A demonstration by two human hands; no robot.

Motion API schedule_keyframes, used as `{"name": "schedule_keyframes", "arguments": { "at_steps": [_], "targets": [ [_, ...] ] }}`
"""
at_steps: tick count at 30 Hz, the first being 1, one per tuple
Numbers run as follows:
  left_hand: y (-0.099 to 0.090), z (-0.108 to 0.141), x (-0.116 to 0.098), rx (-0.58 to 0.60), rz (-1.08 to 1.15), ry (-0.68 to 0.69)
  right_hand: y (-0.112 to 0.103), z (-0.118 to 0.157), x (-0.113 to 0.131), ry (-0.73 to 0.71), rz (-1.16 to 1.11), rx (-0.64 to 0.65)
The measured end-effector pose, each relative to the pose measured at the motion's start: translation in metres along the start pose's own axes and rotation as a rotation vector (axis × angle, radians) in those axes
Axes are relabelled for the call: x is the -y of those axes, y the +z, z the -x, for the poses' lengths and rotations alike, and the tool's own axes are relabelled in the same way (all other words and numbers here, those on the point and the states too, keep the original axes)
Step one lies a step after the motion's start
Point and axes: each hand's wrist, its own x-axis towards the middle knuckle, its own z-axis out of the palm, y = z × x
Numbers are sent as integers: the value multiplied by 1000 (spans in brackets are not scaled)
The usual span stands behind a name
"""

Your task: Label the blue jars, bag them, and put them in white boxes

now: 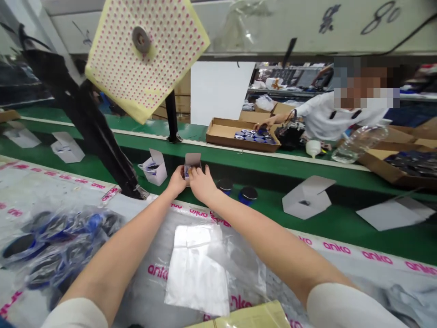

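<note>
Both my arms reach forward to a small white carton (pixel 193 158) on the green conveyor belt, its flap standing up. My left hand (pixel 176 182) is closed around the carton's left side. My right hand (pixel 202 183) has its fingers bent together over the carton's open mouth; whatever they hold there is hidden. Something blue shows between the hands, mostly covered. Just right of my right hand, a black-topped blue round item (pixel 225 185) and a similar round item (pixel 248 194) sit on the belt. Left of my hands stands an open carton (pixel 154 169) with plastic-wrapped contents.
Bagged blue-and-black items (pixel 64 248) lie at left on the bench. White flat bags (pixel 198 269) lie before me. More cartons (pixel 307 198) are on the belt. A dotted yellow sheet (pixel 146 68) hangs above. Across the belt, a co-worker (pixel 327 116) reaches into a cardboard tray (pixel 223 136).
</note>
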Motion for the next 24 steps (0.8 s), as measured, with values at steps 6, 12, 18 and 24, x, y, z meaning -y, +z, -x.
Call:
{"name": "schedule_keyframes", "arguments": {
  "at_steps": [6, 12, 18, 24],
  "targets": [
    [-1, 4, -12, -35, -130, 9, 3, -10, -7, 15, -113, 6],
    [16, 13, -20, -159, -306, 57, -11, -8, 2, 114, -253, -7],
    [12, 21, -31, -204, -390, 86, -55, 44, -18, 101, -447, -50],
    [24, 53, -62, -312, -460, 287, -17, 167, -67, 257, -641, 95]
  ]
}}
